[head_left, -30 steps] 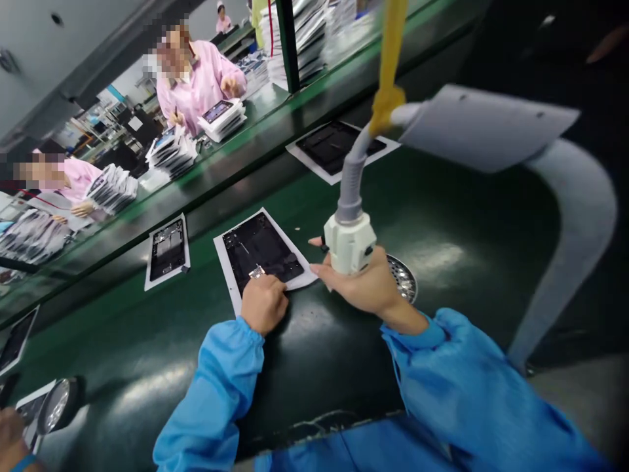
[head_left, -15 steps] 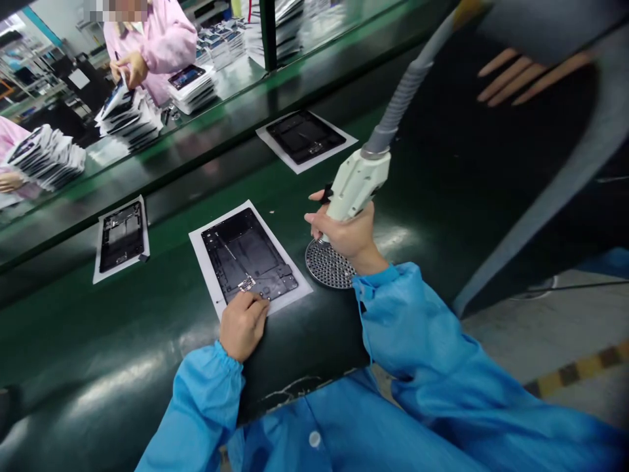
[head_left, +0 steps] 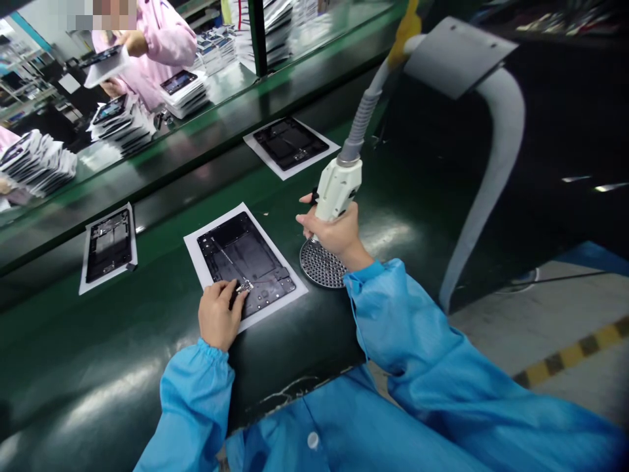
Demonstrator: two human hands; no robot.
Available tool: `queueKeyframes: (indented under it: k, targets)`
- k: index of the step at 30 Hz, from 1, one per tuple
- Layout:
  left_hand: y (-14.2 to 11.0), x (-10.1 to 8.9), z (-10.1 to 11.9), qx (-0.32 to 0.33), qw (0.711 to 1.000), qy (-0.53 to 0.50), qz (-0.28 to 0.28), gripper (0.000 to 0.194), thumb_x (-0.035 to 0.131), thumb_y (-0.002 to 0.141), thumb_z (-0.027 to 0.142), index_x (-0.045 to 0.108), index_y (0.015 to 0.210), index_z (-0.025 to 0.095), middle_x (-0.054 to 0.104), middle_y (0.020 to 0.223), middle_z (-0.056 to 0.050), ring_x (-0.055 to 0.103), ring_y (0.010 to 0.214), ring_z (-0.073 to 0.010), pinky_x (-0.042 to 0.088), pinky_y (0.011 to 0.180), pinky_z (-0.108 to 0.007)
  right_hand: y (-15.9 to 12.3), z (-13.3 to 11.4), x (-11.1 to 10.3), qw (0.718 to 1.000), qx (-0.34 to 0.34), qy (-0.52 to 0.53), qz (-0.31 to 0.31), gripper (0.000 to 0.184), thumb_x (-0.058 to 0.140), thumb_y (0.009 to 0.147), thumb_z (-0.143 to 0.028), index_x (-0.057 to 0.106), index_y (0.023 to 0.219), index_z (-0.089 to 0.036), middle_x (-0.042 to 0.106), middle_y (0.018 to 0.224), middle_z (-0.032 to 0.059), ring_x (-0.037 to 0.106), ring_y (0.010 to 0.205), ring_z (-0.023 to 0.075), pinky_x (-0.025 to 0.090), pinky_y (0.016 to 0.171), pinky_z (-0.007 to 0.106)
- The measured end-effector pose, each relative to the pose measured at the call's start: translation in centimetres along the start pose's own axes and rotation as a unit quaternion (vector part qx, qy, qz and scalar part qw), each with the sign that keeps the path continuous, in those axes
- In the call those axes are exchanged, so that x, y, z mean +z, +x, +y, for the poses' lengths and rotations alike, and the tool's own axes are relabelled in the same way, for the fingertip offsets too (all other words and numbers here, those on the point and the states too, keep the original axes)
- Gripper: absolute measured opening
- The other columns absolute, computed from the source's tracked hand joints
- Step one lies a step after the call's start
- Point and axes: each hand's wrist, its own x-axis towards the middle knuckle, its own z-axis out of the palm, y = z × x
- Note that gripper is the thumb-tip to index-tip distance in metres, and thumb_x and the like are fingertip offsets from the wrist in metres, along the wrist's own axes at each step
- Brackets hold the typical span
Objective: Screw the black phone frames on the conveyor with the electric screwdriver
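Observation:
My left hand (head_left: pixel 221 314) is at the left long edge of a black tablet housing (head_left: pixel 248 252), with thumb and index finger on a small circuit board (head_left: pixel 244 287). The housing lies on a white sheet (head_left: pixel 293 296), its inside facing up, and a thin ribbon strip (head_left: pixel 227 254) runs along it. In my right hand (head_left: pixel 340 233) is a pale electric screwdriver (head_left: pixel 340 187), held tip-down and hanging from a grey corrugated sleeve. Its lower end is over a round perforated metal plate (head_left: pixel 322 263); my fingers partly hide the tip.
Two more tablet housings, one at left (head_left: pixel 109 244) and one at the back (head_left: pixel 291 144), lie on white sheets on the green bench (head_left: pixel 162 308). A bent grey pipe (head_left: pixel 484 183) rises at right. Across the bench, a person in pink handles stacked panels (head_left: pixel 184 98).
My left hand has moved from the housing's near edge up and left onto the small circuit board. My right hand still holds the screwdriver over the perforated plate. The view has shifted slightly.

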Motion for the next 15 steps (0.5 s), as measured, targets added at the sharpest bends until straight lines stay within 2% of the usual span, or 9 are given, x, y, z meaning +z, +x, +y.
queueKeyframes:
  k: [4,15]
  targets:
    - [0.2,0.31,-0.34,-0.006,1.0,-0.003,-0.03,0.027,0.058,0.089,0.037,0.073,0.099,0.017,0.066,0.096,-0.008,0.059,0.087,-0.023,0.05,0.077,-0.036,0.04,0.16,0.05,1.0,0.012,0.005,0.001,0.018,0.068,0.064,-0.017,0.06,0.08,-0.019,0.053,0.044,-0.0057,0.055,0.046,0.0138,0.048,0.049,0.03]
    - [0.73,0.3,-0.09,-0.005,0.999,-0.025,-0.031,0.026,0.063,0.085,0.039,0.074,0.093,0.016,0.068,0.094,-0.009,0.061,0.087,-0.0234,0.05,0.078,-0.036,0.15,0.23,0.21,0.999,0.023,0.026,-0.012,0.016,0.067,0.063,-0.021,0.059,0.076,-0.018,0.052,0.044,-0.0065,0.051,0.041,0.0113,0.046,0.047,0.03]
